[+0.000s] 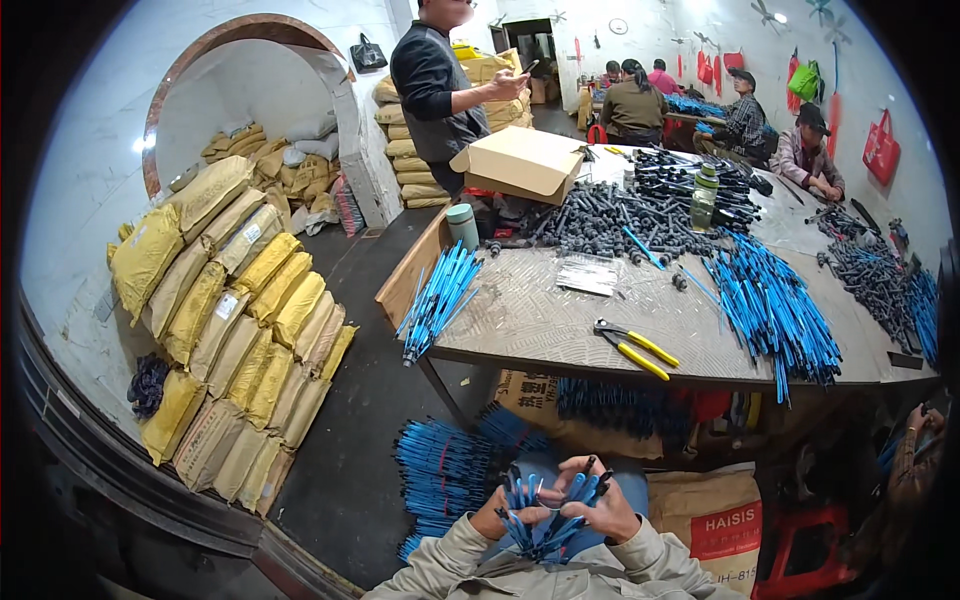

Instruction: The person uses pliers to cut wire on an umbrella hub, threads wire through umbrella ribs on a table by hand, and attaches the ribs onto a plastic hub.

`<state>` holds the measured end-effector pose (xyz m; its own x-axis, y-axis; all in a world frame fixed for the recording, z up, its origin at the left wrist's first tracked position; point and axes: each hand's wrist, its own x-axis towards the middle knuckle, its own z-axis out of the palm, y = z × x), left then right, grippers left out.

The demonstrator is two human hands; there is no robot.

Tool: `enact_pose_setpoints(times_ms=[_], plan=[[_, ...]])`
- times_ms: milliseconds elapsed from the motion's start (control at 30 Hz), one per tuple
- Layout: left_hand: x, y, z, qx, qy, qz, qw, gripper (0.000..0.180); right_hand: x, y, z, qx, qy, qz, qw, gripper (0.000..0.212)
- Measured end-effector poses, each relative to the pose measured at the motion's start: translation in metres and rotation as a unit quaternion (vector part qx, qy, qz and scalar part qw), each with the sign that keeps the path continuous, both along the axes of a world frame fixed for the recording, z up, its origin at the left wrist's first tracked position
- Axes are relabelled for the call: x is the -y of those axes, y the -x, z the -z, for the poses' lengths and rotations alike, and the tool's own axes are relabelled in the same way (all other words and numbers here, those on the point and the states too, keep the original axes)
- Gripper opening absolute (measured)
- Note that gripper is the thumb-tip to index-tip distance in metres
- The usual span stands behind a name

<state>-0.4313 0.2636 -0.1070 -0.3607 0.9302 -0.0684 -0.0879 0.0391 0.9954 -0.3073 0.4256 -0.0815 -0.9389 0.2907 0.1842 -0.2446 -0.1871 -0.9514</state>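
Note:
Low in the head view, both my hands meet over my lap around a bunch of blue rods with black tips (pixel 545 510). My left hand (pixel 505 515) grips the bunch from the left, and my right hand (pixel 600 505) closes over it from the right. Bundles of the same blue rods (pixel 445 470) lie on the dark floor just left of my knees. Ahead stands a worn work table (pixel 540 325) with more blue rods (pixel 440 295) at its left edge and a large heap of them (pixel 775 310) toward the right.
Yellow-handled pliers (pixel 635 347) lie near the table's front edge. Black parts (pixel 610 215), an open cardboard box (pixel 520 160), a green cup (pixel 462 226) and a bottle (pixel 704 196) sit further back. Yellow sacks (pixel 235 310) are stacked left. One person stands behind; several sit at the far end.

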Motion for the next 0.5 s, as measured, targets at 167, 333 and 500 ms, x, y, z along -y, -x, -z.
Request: enact_pose_setpoints(times_ms=[167,333,500], plan=[[0.016,0.013,0.025,-0.009,0.001,0.034,0.999,0.034,-0.023,0.006,-0.019,-0.164,-0.089,0.013,0.982,0.065],[0.011,0.003,0.027,0.045,-0.031,0.010,0.998,0.035,-0.071,-0.016,-0.090,-0.223,-0.226,0.242,0.917,0.035],[0.015,-0.002,0.022,0.007,-0.025,0.010,1.000,0.037,-0.083,-0.035,-0.171,-0.415,-0.334,0.337,0.776,0.020]])
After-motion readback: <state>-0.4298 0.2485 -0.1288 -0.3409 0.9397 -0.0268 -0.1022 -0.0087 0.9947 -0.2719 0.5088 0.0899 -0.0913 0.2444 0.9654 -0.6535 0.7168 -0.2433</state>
